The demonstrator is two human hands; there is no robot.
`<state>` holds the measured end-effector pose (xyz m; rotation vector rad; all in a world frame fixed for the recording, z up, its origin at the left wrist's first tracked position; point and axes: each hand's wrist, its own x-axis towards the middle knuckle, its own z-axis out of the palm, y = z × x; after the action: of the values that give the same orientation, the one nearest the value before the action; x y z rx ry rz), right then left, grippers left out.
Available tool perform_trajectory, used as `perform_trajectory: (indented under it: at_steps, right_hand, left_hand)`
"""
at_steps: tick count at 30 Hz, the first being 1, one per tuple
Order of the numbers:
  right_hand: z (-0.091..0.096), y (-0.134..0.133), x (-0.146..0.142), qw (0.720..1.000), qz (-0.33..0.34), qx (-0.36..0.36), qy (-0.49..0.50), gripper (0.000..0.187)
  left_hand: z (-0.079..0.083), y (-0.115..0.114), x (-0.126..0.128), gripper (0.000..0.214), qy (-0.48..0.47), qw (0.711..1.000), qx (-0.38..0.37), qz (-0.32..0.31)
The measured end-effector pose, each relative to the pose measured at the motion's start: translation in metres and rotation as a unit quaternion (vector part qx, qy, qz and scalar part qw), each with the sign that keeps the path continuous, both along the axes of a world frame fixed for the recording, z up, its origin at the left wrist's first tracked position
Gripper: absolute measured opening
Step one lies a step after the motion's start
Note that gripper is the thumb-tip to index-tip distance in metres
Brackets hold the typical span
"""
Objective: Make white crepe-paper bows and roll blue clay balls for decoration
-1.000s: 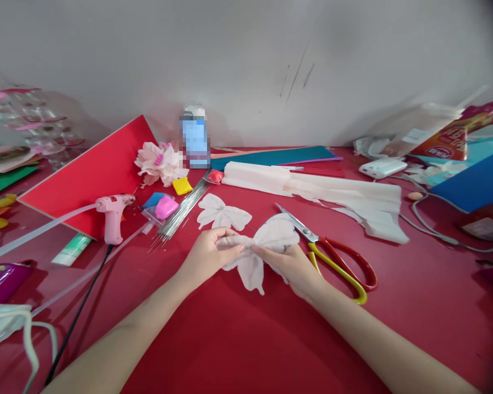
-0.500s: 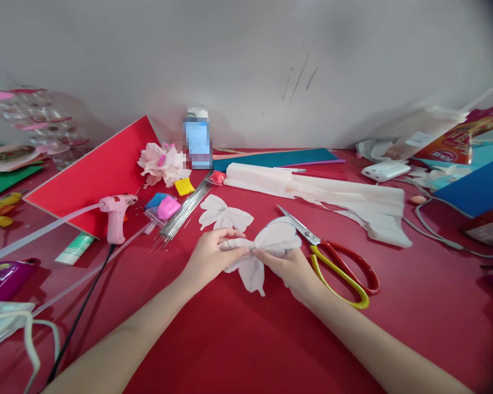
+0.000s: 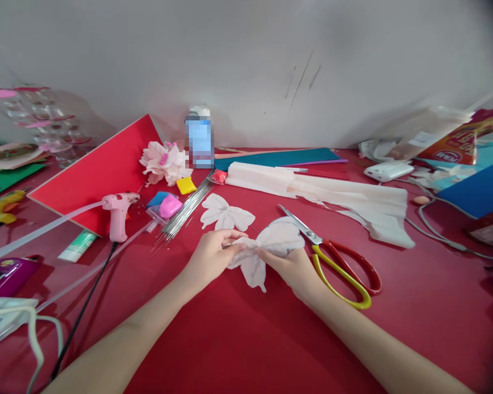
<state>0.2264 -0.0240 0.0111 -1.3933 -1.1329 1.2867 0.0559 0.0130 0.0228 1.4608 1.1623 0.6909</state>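
Between my hands is a white paper butterfly [image 3: 280,236], its wings spread and one lower wing hanging toward me. My left hand [image 3: 214,251] pinches its left side with thumb and fingers. On the other side my right hand [image 3: 292,268] grips it near the middle, thumb on top and the other fingers hidden beneath. A second white butterfly cutout [image 3: 227,213] lies flat on the red table just beyond my left hand. Scissors [image 3: 312,236] with one red and one yellow handle lie beside my right hand, blades slightly under or against the wing.
At left are a pink glue gun [image 3: 118,213], a red board [image 3: 94,178], clay packets [image 3: 170,206] and a bundle of wires [image 3: 189,208]. White crepe paper [image 3: 349,203] stretches across the back. A phone [image 3: 199,139] leans on the wall; a cable [image 3: 435,235] runs at right.
The view has shifted slightly. My left thumb has slid a little leftward along the butterfly's wing; my right hand keeps its grip.
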Motion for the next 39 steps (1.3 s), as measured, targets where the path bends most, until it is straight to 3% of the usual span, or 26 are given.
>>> perform_trajectory:
  at_steps: [6,19,27,31,35,39]
  right_hand:
    - [0.004,0.001,0.003,0.999,-0.024,-0.010,0.030,0.028]
    - [0.009,-0.001,0.004,0.998,-0.036,-0.006,0.052,0.026]
    - [0.005,0.000,0.001,0.998,-0.050,-0.015,0.034,0.028]
    - [0.004,0.000,0.002,0.997,-0.048,-0.008,0.057,0.025]
    - [0.008,-0.001,0.001,0.994,-0.063,-0.039,0.080,0.026]
    - [0.009,-0.002,-0.002,0.993,-0.060,-0.055,0.087,0.029]
  left_hand:
    - [0.003,0.001,-0.006,0.034,0.023,1.000,0.012,-0.011]
    - [0.011,0.000,-0.006,0.046,0.043,0.998,0.039,0.038]
    - [0.005,0.001,-0.007,0.036,0.089,0.992,0.092,0.022]
    - [0.003,0.002,-0.008,0.038,0.056,0.995,0.071,0.031]
    - [0.002,0.000,-0.002,0.048,-0.039,0.998,-0.003,0.039]
    - [-0.001,-0.003,0.005,0.038,-0.093,0.995,-0.037,0.014]
